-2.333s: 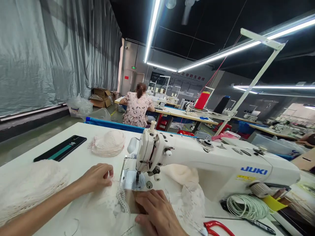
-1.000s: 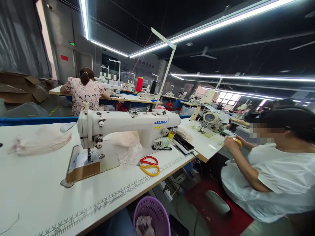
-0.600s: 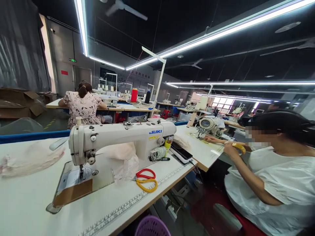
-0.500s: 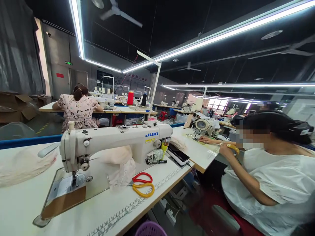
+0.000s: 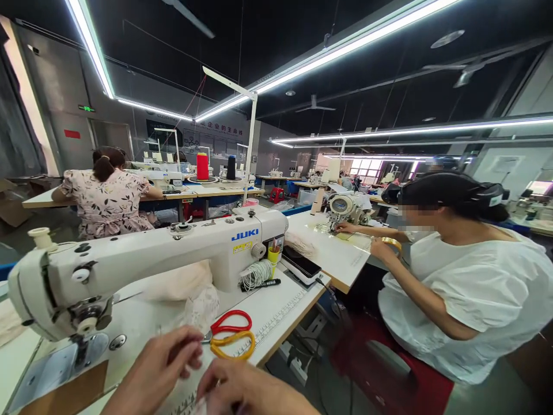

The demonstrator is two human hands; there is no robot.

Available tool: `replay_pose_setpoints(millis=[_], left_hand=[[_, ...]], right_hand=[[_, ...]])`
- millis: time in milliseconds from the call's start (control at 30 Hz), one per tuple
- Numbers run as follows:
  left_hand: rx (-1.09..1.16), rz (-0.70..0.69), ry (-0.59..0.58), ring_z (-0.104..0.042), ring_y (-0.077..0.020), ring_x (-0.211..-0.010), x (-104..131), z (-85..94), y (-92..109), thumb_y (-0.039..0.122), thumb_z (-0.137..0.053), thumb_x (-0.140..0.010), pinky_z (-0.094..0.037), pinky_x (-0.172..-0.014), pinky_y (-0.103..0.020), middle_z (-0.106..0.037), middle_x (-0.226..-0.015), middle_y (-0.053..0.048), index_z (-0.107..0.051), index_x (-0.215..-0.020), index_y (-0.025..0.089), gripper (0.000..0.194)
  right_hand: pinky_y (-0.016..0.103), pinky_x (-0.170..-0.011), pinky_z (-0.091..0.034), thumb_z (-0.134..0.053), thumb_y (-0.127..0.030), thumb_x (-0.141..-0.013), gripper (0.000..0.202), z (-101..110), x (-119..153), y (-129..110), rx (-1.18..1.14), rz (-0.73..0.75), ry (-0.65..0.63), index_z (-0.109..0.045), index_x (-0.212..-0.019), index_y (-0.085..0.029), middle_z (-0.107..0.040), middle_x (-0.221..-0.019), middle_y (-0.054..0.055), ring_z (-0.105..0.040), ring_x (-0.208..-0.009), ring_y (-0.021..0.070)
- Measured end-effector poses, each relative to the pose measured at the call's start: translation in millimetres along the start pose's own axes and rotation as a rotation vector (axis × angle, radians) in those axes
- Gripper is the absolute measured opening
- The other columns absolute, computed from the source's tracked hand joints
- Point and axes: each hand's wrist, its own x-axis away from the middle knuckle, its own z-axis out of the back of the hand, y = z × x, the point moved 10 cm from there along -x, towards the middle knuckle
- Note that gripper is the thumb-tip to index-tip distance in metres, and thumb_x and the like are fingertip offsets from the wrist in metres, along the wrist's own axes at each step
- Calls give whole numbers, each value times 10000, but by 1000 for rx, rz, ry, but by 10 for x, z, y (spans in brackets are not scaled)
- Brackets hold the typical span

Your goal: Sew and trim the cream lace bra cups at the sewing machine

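My left hand [image 5: 158, 366] is over the front of the sewing table, its fingers loosely bent and apart, with nothing visible in them. Its fingertips lie close to the scissors [image 5: 232, 344], which have one red and one yellow handle; contact cannot be made out. Lower down, my right hand [image 5: 244, 386] has its fingers curled together at the bottom edge, near a pale scrap that is mostly cut off. A white sewing machine [image 5: 173, 245] stands behind both hands. Lace fabric [image 5: 202, 305] lies beneath its arm.
A ruler strip [image 5: 280, 314] runs along the table edge. A coil of cord [image 5: 256, 275], a black marker [image 5: 270, 283] and a phone [image 5: 302, 262] lie at the machine's right end. To the right, a co-worker in white [image 5: 470, 294] sits at another machine [image 5: 348, 208].
Both my hands have come into view from below, near the scissors. The view has shifted right and closer, so the machine appears further left. The scissors still lie on the table.
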Motion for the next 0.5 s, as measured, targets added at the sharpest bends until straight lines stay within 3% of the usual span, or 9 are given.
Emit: replay_pose_setpoints(millis=[100,200,333,500], left_hand=[[-243,-35,101,-664,-225,-905,-586,51,156,320,-332,-916,-490,-816,-312,-696,-997,-85,-603,-986,188,308],[-453,26,140,-651,-307,-943,-845,-9,140,314,-388,-891,-459,-835,-411,-679,-1003,-141,-608,-930,168,266],[-647,116,124,-650,-386,-931,-886,-42,-46,304,-450,-867,-454,-765,-467,-687,-985,-191,-593,-966,146,235],[-741,136,58,-667,-323,-853,-773,52,-288,137,-312,-882,-451,-698,-401,-708,-889,-131,-568,-906,187,263]], right_hand=[[330,-1005,-372,-770,-315,-750,182,475,-157,180,241,62,208,-660,-812,-184,-588,-1182,17,-516,-1137,181],[289,-978,-391,-807,-287,-701,209,624,-210,345,367,96,246,-669,-829,-197,-635,-1118,-13,-543,-1115,157],[257,-967,-405,-825,-224,-671,239,638,-176,457,237,160,255,-672,-849,-179,-686,-1046,5,-584,-1089,146],[282,-916,-455,-778,-155,-715,149,780,-135,519,79,134,271,-681,-826,-173,-717,-1018,35,-627,-1038,173]])
